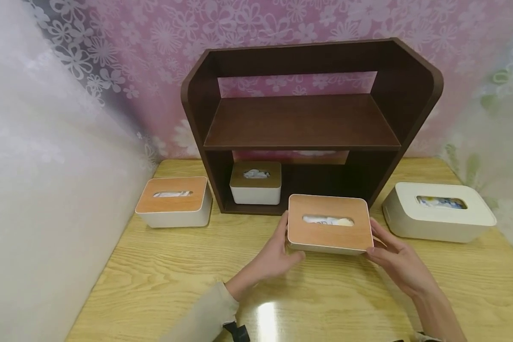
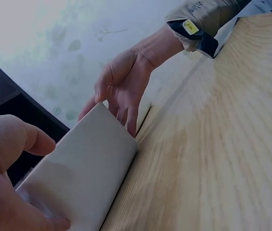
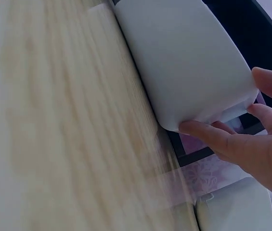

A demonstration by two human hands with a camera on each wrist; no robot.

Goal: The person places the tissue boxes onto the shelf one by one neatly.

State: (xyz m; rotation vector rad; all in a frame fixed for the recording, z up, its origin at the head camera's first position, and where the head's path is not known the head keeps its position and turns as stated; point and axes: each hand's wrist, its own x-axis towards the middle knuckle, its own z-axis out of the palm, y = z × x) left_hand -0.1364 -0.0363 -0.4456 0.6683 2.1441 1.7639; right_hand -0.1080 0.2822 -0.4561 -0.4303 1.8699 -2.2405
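A tissue box with a wood-look lid and white sides [image 1: 329, 238] is held between both hands, in front of the dark shelf's right half. My left hand [image 1: 273, 254] grips its left end, the thumb toward the front. At the right end, my right hand [image 1: 403, 266] holds the box with the thumb on the front corner and fingers along the side. The left wrist view shows the box's white side [image 2: 87, 163] low over the wood; whether it touches the table I cannot tell. White packaging shows through the lid's slot.
The dark brown two-tier shelf [image 1: 301, 121] stands at the back. A smaller square tissue box [image 1: 255, 195] sits in its lower left. Another wood-lidded tissue box [image 1: 175, 219] lies left of the shelf, an all-white one [image 1: 440, 231] to the right, on the wooden table [image 1: 154, 285].
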